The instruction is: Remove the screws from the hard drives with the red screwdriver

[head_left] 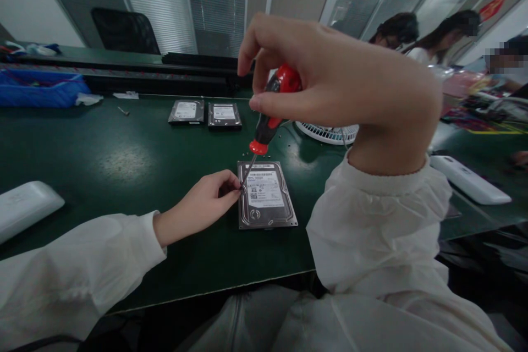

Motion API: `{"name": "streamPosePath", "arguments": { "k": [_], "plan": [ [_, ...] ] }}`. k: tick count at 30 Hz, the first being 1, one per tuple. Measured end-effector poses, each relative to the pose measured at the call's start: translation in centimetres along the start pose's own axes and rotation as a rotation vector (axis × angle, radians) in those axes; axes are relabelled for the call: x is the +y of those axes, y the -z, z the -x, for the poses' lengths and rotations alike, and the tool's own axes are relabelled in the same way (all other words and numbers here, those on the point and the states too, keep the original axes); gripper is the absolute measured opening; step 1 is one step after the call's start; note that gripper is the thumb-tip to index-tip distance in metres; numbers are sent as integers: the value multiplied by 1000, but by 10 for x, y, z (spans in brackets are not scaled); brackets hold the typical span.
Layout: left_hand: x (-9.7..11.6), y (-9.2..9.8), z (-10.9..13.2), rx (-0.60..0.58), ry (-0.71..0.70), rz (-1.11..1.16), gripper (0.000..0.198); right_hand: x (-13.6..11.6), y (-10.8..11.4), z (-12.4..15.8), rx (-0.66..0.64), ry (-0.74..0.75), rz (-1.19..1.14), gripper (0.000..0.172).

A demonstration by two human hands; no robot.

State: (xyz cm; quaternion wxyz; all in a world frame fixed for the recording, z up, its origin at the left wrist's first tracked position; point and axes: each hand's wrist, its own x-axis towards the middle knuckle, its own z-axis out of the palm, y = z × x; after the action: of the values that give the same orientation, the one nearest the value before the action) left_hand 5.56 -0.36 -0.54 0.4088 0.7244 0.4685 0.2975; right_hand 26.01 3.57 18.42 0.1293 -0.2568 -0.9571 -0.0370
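A silver hard drive (268,192) with a white label lies flat on the green table before me. My right hand (289,66) is raised above it, closed round the red and black handle of a screwdriver (270,127). The slanting shaft reaches down to the drive's left edge. There, my left hand (210,198) pinches thumb and fingers together at the shaft's tip; whatever sits between the fingertips is too small to make out. Several tiny dark bits, perhaps screws, are scattered just behind the drive.
Two more hard drives, one on the left (186,112) and one on the right (224,116), lie farther back. A blue bin (41,89) stands far left, a white fan guard (328,133) behind my right arm. White casings lie at left (28,206) and right (470,180). Other people sit far right.
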Motion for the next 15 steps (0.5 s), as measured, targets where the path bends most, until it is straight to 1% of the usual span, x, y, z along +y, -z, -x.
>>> {"name": "streamPosePath", "arguments": {
  "k": [2, 5, 9, 11, 13, 15],
  "plan": [
    [0, 0, 0, -7, 2, -9, 16, 0, 1, 0, -12, 39, -13, 41],
    [0, 1, 0, -15, 0, -14, 17, 1, 1, 0, -21, 93, -38, 42],
    [0, 1, 1, -15, -1, -11, 17, 2, -1, 0, 24, 63, -58, 47],
    [0, 1, 1, -14, 4, -18, 16, 1, -1, 0, 35, 70, -72, 42],
    [0, 1, 0, -12, -5, -25, 16, 0, 0, 0, 13, 106, -89, 39],
    [0, 1, 0, -10, -15, -25, 16, -1, 1, 0, -8, 129, -97, 39]
  ]
}}
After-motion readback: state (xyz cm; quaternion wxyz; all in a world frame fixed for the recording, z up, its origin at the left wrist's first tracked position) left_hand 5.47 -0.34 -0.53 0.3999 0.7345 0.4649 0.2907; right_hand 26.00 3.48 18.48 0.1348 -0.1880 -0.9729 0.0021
